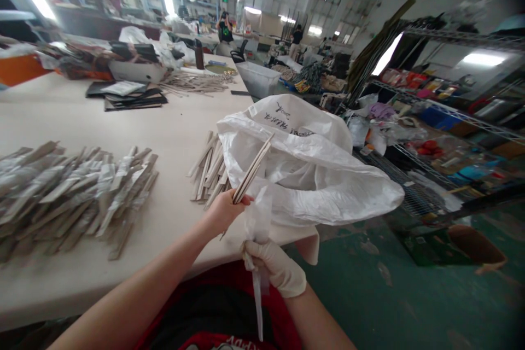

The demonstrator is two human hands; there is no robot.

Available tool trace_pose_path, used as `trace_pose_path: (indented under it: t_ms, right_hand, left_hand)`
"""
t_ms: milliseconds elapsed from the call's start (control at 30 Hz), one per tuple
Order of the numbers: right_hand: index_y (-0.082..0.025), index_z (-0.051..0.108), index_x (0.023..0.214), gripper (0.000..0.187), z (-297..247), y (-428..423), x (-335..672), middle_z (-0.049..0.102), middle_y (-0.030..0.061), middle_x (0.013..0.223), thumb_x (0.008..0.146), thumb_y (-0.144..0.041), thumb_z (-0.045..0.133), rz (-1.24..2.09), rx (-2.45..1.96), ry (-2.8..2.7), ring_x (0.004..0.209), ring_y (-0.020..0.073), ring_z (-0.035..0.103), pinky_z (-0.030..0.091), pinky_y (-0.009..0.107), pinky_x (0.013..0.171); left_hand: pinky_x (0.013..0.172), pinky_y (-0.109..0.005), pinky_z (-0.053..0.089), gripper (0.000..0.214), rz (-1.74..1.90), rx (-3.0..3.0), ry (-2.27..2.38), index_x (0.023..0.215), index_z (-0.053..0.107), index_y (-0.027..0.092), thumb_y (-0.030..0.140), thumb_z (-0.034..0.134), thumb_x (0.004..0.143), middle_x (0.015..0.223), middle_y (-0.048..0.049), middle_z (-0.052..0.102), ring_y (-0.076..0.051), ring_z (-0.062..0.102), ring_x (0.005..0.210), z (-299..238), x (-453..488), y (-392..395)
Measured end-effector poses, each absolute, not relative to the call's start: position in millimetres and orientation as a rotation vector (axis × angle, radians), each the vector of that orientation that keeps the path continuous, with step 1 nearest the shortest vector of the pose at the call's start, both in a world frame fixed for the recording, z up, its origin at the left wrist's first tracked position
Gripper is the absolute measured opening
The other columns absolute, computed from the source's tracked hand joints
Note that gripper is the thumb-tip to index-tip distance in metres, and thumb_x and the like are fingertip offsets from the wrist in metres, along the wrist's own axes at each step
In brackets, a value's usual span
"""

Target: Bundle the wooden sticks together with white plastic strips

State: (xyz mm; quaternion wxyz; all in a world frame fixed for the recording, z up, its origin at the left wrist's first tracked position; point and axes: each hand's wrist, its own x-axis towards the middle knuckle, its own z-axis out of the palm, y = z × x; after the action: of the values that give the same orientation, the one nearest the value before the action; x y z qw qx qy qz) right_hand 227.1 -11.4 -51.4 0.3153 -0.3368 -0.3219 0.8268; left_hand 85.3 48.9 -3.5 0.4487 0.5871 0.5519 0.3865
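Note:
My left hand (pixel 225 210), bare, is closed round a few thin flat sticks (pixel 252 171) that point up and to the right, over the table's near right corner. My right hand (pixel 274 266), in a white glove, grips a narrow clear plastic sleeve (pixel 258 290) that hangs down below it. Just behind both hands lies a large white woven sack (pixel 305 167) with black handwriting on it, spilling over the table edge. A small pile of the same flat sticks (pixel 207 169) lies on the table left of the sack.
A broad heap of wrapped sticks (pixel 74 194) covers the left of the pale table (pixel 172 126). Dark sheets, boxes and more sticks lie farther back. Wire shelving (pixel 435 120) full of goods stands on the right over a green floor. People work in the distance.

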Motion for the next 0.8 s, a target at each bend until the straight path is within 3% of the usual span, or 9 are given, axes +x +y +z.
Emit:
trace_pose_path:
  t_ms: [100, 300, 500, 667, 800]
  right_hand:
    - [-0.013, 0.054, 0.056, 0.034, -55, -10, 221, 0.048, -0.0037, 0.041, 0.065, -0.042, 0.069, 2.124, -0.945, -0.895, 0.037, 0.0058, 0.04, 0.024, 0.02, 0.039]
    - [-0.016, 0.048, 0.054, 0.036, -52, -6, 222, 0.041, -0.0071, 0.042, 0.064, -0.042, 0.071, 2.107, -0.831, -0.765, 0.038, 0.0047, 0.034, 0.024, 0.02, 0.04]
    - [-0.011, 0.059, 0.067, 0.029, -47, -4, 234, 0.043, -0.0065, 0.049, 0.067, -0.038, 0.07, 2.245, -0.658, -0.687, 0.039, 0.0013, 0.02, 0.022, 0.019, 0.041]
    - [-0.014, 0.053, 0.057, 0.027, -41, -4, 224, 0.037, -0.0077, 0.044, 0.066, -0.033, 0.071, 2.281, -0.584, -0.795, 0.039, 0.0038, 0.027, 0.022, 0.019, 0.039]
    - [-0.016, 0.045, 0.054, 0.033, -28, 11, 231, 0.033, -0.0096, 0.047, 0.066, -0.031, 0.072, 2.238, -0.404, -0.489, 0.037, 0.0014, 0.019, 0.021, 0.015, 0.037]
  left_hand:
    - [0.078, -0.031, 0.045, 0.015, 0.956, 1.4, 1.357, 0.064, 0.053, 0.018, 0.008, 0.044, 0.057, 0.086, -0.0056, 0.071, -0.019, 0.063, 0.081, 0, 88, 53]
    - [0.077, -0.031, 0.044, 0.014, 0.978, 1.326, 1.363, 0.065, 0.055, 0.017, 0.009, 0.047, 0.057, 0.088, -0.005, 0.07, -0.019, 0.061, 0.083, 3, 82, 60]
    - [0.067, -0.028, 0.046, 0.012, 0.949, 1.237, 1.377, 0.067, 0.056, 0.016, 0.01, 0.051, 0.057, 0.081, -0.0037, 0.068, -0.017, 0.059, 0.073, -1, 80, 66]
    - [0.063, -0.023, 0.047, 0.015, 0.909, 1.174, 1.29, 0.071, 0.058, 0.016, 0.008, 0.052, 0.06, 0.086, -0.0034, 0.065, -0.014, 0.06, 0.078, 1, 86, 68]
    - [0.05, -0.019, 0.045, 0.017, 0.93, 1.13, 1.284, 0.085, 0.053, 0.017, 0.025, 0.057, 0.071, 0.079, -0.001, 0.06, -0.011, 0.06, 0.065, 0, 73, 63]
